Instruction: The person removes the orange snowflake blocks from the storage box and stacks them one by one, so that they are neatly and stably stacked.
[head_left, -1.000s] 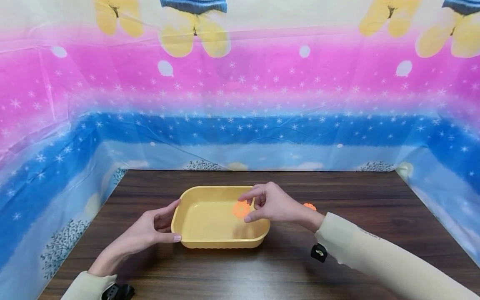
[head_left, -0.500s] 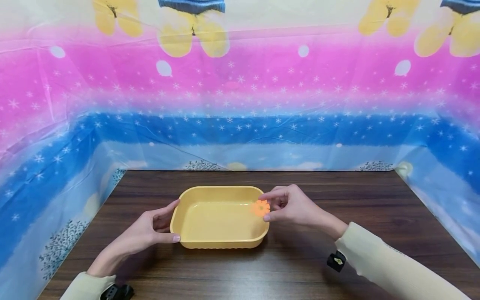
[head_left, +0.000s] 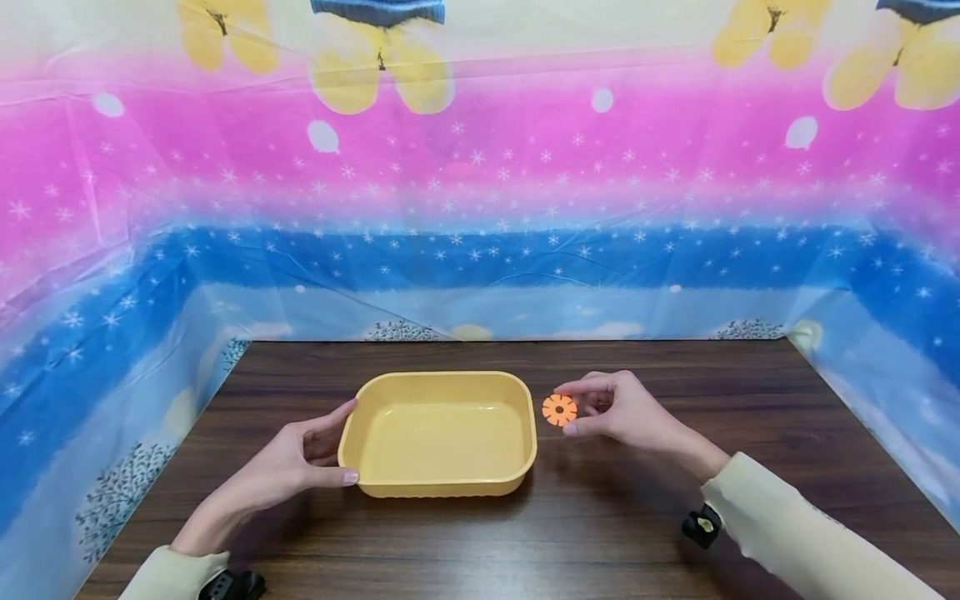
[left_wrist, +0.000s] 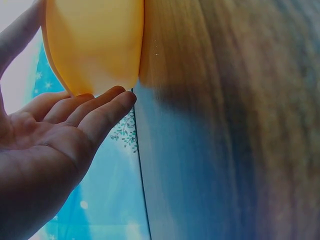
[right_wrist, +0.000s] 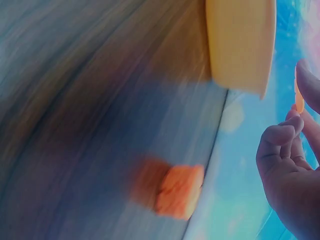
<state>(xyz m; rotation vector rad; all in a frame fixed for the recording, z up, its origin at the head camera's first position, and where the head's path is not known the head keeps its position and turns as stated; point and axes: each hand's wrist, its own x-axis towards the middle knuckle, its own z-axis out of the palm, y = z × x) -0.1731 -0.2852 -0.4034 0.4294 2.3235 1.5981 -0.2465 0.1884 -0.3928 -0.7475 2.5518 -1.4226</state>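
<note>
A yellow plastic tub (head_left: pixel 438 433) with rounded corners stands on the dark wooden table. My left hand (head_left: pixel 273 475) holds its left end, thumb at the near corner and fingers along the far one; in the left wrist view the fingers (left_wrist: pixel 102 107) lie against its wall. To the right of the tub, my right hand (head_left: pixel 633 412) pinches an orange flower-shaped disc (head_left: pixel 559 410) with slots round its edge and a hole in the middle. The right wrist view shows this disc (right_wrist: pixel 299 95) edge-on between thumb and fingertips.
A notched orange piece (right_wrist: pixel 180 192) rests on the table below the right hand, hidden in the head view. The brown table (head_left: pixel 465 546) ends at a patterned cloth (head_left: pixel 480 250) at the back and sides. Black cameras sit on both wrists.
My right hand has moved right with the orange disc, from over the tub to beside its right end. The orange piece seen behind the wrist earlier is now covered. The left hand stays put.
</note>
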